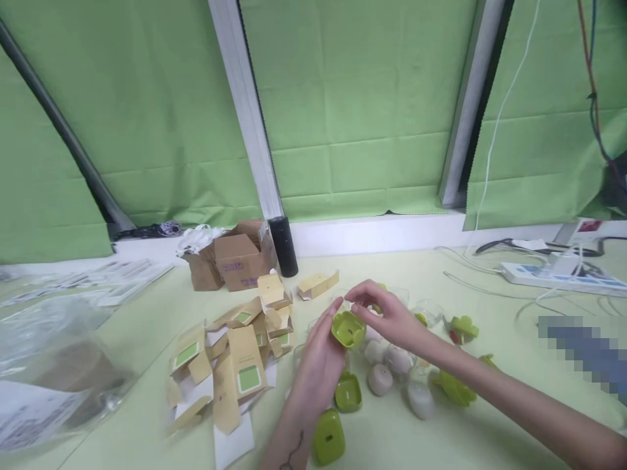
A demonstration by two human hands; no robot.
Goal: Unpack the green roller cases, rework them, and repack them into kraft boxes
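Observation:
A small green plastic cup (pixel 349 329) with a slot in its base is held between both hands over the table. My left hand (pixel 324 349) is wrapped along its left side. Bent over its upper right rim are the fingers of my right hand (pixel 385 312). Below the hands lie two more green pieces: a square green dish (pixel 348 392) and a green lid-like piece with a slot (pixel 329 437). Several whitish round balls (pixel 381 379) sit under my right wrist, among clear plastic cups (pixel 430 312). Flower-shaped green pieces (pixel 455 386) rest beyond the right forearm.
Opened cardboard packages (pixel 245 365) are heaped to the left. Behind them stand a brown box (pixel 240 261) and a black cylinder (pixel 283 247). A power strip (pixel 563 277) with cables lies at the back right, and clear plastic bags (pixel 53 333) at far left.

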